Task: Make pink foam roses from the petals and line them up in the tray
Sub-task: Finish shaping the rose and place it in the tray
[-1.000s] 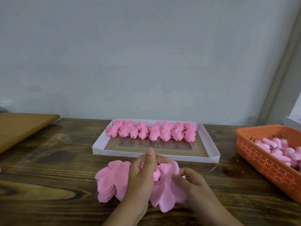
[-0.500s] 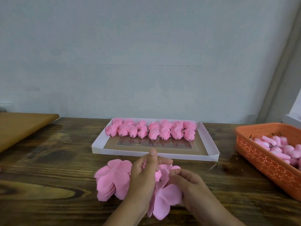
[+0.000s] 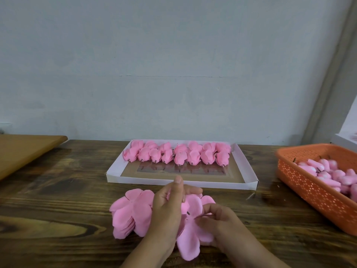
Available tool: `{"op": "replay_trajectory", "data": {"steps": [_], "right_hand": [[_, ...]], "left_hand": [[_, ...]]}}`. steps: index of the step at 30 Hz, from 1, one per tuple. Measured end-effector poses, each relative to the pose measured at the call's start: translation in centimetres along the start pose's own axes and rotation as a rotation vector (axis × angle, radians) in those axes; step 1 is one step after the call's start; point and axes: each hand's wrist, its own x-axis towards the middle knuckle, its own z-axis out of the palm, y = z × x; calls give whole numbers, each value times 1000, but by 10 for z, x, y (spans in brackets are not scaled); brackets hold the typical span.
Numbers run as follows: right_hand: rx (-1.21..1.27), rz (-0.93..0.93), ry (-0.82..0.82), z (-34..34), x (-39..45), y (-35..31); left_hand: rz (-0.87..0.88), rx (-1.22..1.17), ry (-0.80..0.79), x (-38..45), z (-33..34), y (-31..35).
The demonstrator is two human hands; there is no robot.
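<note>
Straight beyond my hands, I see the shallow white cardboard tray [image 3: 243,165], long side facing me. Pink foam roses [image 3: 179,154] fill its far end in two tight rows, touching one another; the nearer stretch of the brown tray floor is bare. Off past my right hand sits an orange perforated plastic basket [image 3: 313,192], partly cut off by the edge of the view, with a heap of pink foam buds [image 3: 328,173] inside, some showing dark stems.

My left hand [image 3: 170,207] is up over the work, fingers curled onto a pink petal sheet with rounded lobes [image 3: 190,235], index finger pointing toward the tray. My right hand [image 3: 220,223] is just beside it, fingertips [image 3: 209,208] pinched together at the sheet's middle, where a thin dark stem [image 3: 201,216] shows. I cannot tell whether they grip the stem or the foam. One lobe hangs toward me below both hands.

Just outside my left hand, a stack of flat pink foam petal sheets [image 3: 128,213] lies on the dark wooden tabletop [image 3: 58,200], its edge touching the hand.

Open wood runs between my hands and the tray's near wall, and more between right hand and basket. Farther left, a lighter brown board [image 3: 25,149] angles in, with bare table before it.
</note>
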Motion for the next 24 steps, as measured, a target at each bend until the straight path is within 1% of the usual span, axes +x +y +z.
{"op": "replay_trajectory", "data": {"steps": [4,9,14,17,19,22,24], "right_hand": [[42,11,1,0,-2,-5],[90,-9,10,0,-1,-6],[177,-32,-30,-2,1,-4],[327,-23,-68,0,2,-4],[414,-12,-121,2,2,-8],[568,26,-197,2,-3,-15],[593,25,-213,2,-7,-18]], "left_hand": [[5,-59,2,1,0,4],[28,6,-15,4,-3,-5],[30,60,-40,3,-2,-5],[0,-5,-44,2,-1,-2],[-37,-100,-28,4,-2,0],[-178,-283,-41,10,-6,-2],[-275,-390,-23,13,-10,-6]]}}
